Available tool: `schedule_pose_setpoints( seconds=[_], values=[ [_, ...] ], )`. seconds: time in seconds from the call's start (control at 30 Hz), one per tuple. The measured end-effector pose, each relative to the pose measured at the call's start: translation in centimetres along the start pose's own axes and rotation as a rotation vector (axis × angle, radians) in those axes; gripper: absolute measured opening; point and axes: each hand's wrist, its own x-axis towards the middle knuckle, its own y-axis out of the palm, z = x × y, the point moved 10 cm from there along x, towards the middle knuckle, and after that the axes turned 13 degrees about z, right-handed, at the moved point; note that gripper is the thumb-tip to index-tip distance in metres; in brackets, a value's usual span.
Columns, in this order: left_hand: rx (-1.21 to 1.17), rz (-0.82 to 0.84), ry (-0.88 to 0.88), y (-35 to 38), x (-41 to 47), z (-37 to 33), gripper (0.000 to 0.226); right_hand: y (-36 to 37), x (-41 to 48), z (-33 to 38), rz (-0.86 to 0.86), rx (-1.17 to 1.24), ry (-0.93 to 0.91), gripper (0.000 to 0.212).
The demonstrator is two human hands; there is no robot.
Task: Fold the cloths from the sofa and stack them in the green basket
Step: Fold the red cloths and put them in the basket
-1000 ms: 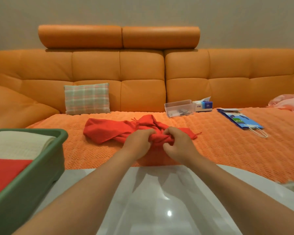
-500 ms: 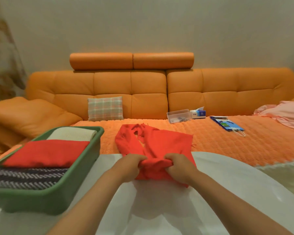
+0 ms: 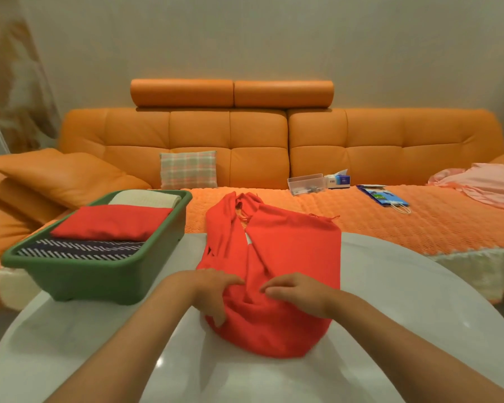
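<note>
The red cloth (image 3: pixel 291 251) lies rumpled on the white table (image 3: pixel 405 301) straight in front of the person. Its long axis runs directly away from them: the near end is bunched under both hands, and the far end trails over the table's back edge onto the orange cover (image 3: pixel 419 222) of the sofa (image 3: pixel 390 141). A gap down its middle shows it is twisted rather than flat. The left hand (image 3: pixel 213 289) rests on the near left part of the cloth, fingers spread and nearly straight, thumb splayed toward the near edge, gripping nothing that I can see. The right hand (image 3: pixel 300 295) sits just beside it on the near right part, fingers loosely bent with the tips on the fabric; whether it pinches a fold I cannot tell. Both hands are equally near the cloth, so I would expect each to take a near corner and spread it sideways before any fold. The green basket (image 3: pixel 85 282) stands on the table's left side, closer to the left hand, already holding a striped cloth (image 3: pixel 79 250), a folded red cloth (image 3: pixel 111 222) and a cream cloth (image 3: pixel 146 199). A pink cloth (image 3: pixel 483 181) waits at the sofa's far right.
</note>
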Motion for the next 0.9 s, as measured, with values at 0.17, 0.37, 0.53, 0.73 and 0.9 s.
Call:
schedule_pose_setpoints(
  seconds=[0.17, 0.37, 0.53, 0.73, 0.9],
  values=[
    [-0.146, 0.013, 0.182, 1.5, 1.2, -4.1, 0.073, -0.6, -0.9, -5.4, 0.064, -0.485, 0.394, 0.066],
    [-0.083, -0.116, 0.090, 1.1, 3.2, -3.3, 0.070, -3.9, -3.7, -5.6, -0.003, -0.832, 0.680, 0.059],
    [0.132, -0.282, 0.066, 0.4, 4.8, -5.8, 0.067, -6.2, -5.5, -6.0, -0.179, -0.921, 0.730, 0.038],
    [-0.158, -0.215, 0.377, 0.2, 5.9, -10.0, 0.034, -2.9, -0.2, -4.7, -0.142, -0.613, 0.149, 0.053],
    [-0.224, -0.611, 0.282, -4.6, 4.3, -5.1, 0.033, -6.5, -1.8, -9.7, -0.137, -0.771, 0.588, 0.048]
  ],
)
